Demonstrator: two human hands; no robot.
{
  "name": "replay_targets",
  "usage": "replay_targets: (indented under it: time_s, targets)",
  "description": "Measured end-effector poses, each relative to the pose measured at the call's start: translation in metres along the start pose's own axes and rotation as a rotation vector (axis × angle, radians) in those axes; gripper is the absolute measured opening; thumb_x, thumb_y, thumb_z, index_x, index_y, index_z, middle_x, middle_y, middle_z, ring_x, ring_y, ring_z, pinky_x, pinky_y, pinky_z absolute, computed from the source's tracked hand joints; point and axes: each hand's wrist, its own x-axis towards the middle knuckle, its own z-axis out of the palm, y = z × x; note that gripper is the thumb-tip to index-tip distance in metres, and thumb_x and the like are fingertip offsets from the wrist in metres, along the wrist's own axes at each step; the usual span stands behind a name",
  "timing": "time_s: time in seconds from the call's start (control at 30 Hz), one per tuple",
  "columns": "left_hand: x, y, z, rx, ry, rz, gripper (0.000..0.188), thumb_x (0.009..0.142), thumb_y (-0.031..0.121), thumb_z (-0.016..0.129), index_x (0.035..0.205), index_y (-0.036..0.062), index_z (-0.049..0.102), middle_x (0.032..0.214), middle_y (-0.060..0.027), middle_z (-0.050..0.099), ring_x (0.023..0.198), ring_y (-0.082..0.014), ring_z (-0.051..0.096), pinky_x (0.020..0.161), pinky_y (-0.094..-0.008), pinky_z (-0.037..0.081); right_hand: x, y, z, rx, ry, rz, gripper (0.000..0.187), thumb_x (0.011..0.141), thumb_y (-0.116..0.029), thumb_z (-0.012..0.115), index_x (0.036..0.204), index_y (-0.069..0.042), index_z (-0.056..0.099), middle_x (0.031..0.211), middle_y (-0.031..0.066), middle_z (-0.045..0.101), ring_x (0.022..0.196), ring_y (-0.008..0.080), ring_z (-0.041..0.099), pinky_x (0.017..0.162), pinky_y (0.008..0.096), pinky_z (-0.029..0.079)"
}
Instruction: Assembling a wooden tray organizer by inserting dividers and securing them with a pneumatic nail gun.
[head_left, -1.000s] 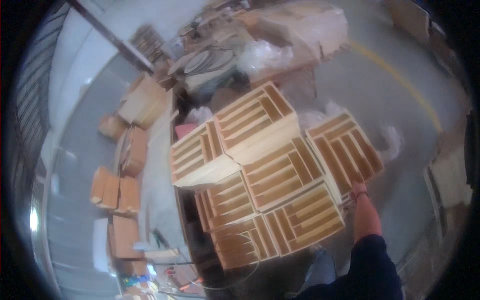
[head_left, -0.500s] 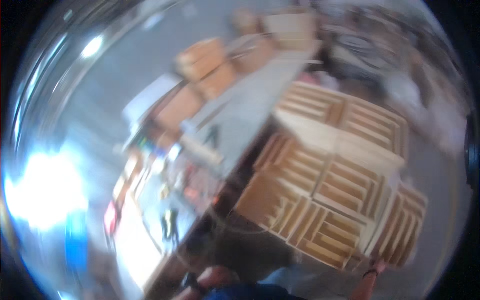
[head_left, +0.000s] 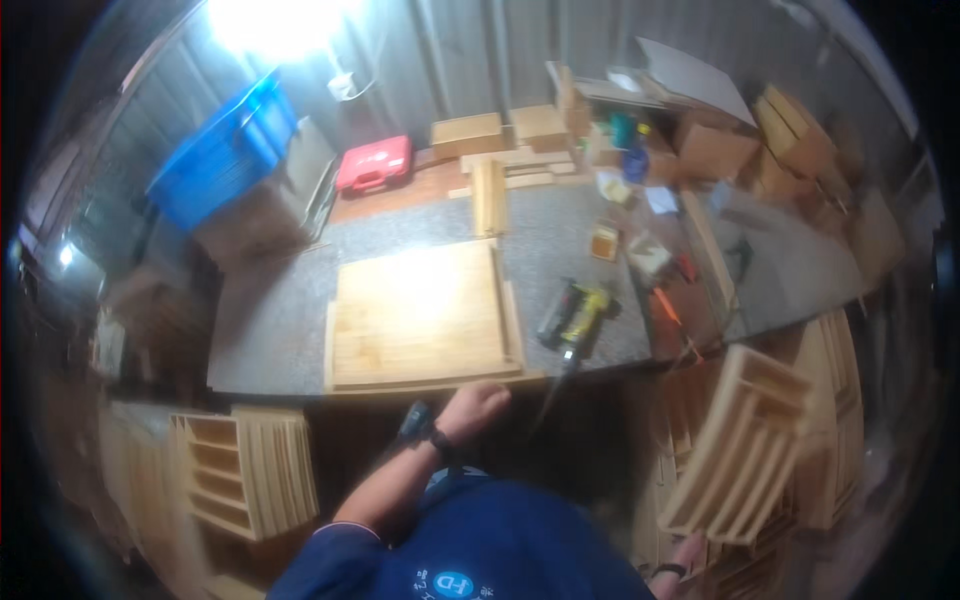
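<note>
My left hand is curled closed at the front edge of the workbench, a dark band at its wrist. What it holds, if anything, is hidden. A dark tool-like object shows beside that wrist, partly behind the forearm. At the lower right, my right hand grips the lower end of a wooden divided tray, held tilted with its slots showing. Nearest my left hand, a flat light-wood panel lies on the bench within wooden edge strips. To its right rests a yellow and black power drill.
Stacked divided wooden trays stand below the bench at left; more are behind the held tray. Along the bench's back are a pink-red case, cardboard boxes and wood strips. A blue bin sits at back left.
My view has swung left from the tray stack to the workbench. The divided tray is now lifted and tilted in my right hand. My left hand has come to the bench's front edge.
</note>
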Motion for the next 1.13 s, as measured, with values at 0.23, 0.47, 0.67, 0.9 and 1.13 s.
replay_targets:
  time_s: [0.23,0.47,0.67,0.9,1.13]
  targets:
    - [0.005,-0.116,-0.256,-0.508,0.470,-0.273,0.054,0.108,0.048,0.060,0.147,0.0098,0.057,0.141,-0.0106,0.061,0.114,-0.0248,0.064,0.094,-0.0428,0.056,-0.247,-0.130,0.313,-0.588,-0.608,-0.763,0.032,0.090,-0.023,0.060,0.096,0.007,0.070,0.097,0.0291,0.073,0.093,0.0437,0.069,0.083,0.0507,0.051]
    - [-0.037,-0.227,-0.406,-0.407,0.476,-0.443,0.053,0.107,0.043,0.063,0.145,0.0060,0.060,0.135,-0.0133,0.068,0.115,-0.0235,0.067,0.094,-0.0402,0.056,-0.369,-0.161,0.573,-0.982,-1.118,-1.309,0.038,0.088,-0.026,0.055,0.087,0.008,0.073,0.095,0.0353,0.070,0.094,0.0513,0.070,0.090,0.0569,0.055]
    - [-0.047,-0.270,-0.409,-0.062,0.697,-0.329,0.030,0.106,0.018,0.064,0.127,-0.0031,0.070,0.111,-0.0100,0.077,0.098,-0.0167,0.071,0.087,-0.0351,0.055,-0.417,-0.154,0.671,-1.044,-1.162,-1.247,0.034,0.087,-0.021,0.056,0.082,0.009,0.073,0.095,0.0359,0.070,0.094,0.0519,0.070,0.089,0.0559,0.056]
    - [-0.013,-0.289,-0.394,0.119,0.767,-0.453,0.030,0.107,0.018,0.063,0.122,-0.0052,0.073,0.106,-0.0162,0.080,0.094,-0.0205,0.073,0.086,-0.0377,0.055,-0.371,-0.118,0.702,-1.195,-1.008,-1.643,0.035,0.093,-0.028,0.062,0.082,0.002,0.078,0.088,0.0275,0.075,0.088,0.0437,0.075,0.086,0.0524,0.060]
    - [0.025,-0.312,-0.366,-0.002,0.827,-0.341,0.030,0.106,0.020,0.060,0.115,-0.0064,0.071,0.105,-0.0210,0.077,0.097,-0.0313,0.073,0.089,-0.0451,0.053,-0.367,-0.158,0.681,-1.156,-0.986,-1.378,0.036,0.096,-0.034,0.063,0.086,-0.005,0.081,0.086,0.0229,0.077,0.086,0.0400,0.077,0.085,0.0502,0.061]
